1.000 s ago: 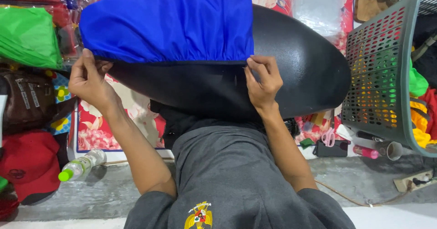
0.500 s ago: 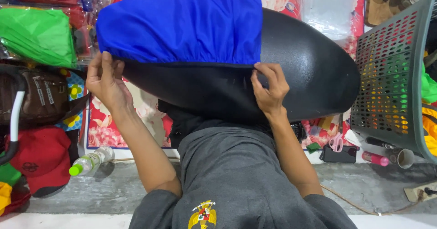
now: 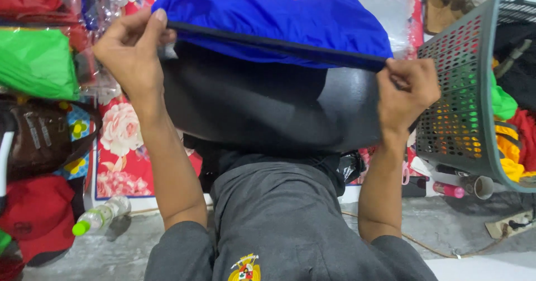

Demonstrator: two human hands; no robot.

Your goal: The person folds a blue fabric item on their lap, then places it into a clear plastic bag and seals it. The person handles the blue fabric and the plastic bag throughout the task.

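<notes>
Compared with a second ago, blue cover (image 3: 279,24) drawn back toward the far end of the black seat (image 3: 268,113): hem then lay low across the near part of the seat, now sits higher up, with a broad stretch of bare black surface showing below it. Hem now pulled taut and nearly straight between the two hands. By the look of it, cover being stretched and worked along the seat, fit not yet settled.

Left hand (image 3: 131,52) raised at the left end of the hem, grip pressed together, thumb and fingers pinching the dark edge band. Right hand (image 3: 407,88) at the right end, grip likewise closed, pinching the hem against the seat's side.

Seat resting on the lap, over the grey shirt (image 3: 290,225), long axis running left to right across the view, slightly tilted, right end lower. Which end is the front: cannot tell. Cover's open edge facing the body.

Green basket (image 3: 469,97) just beside the right hand; plastic bottle (image 3: 100,217) on the floor, lower left.
</notes>
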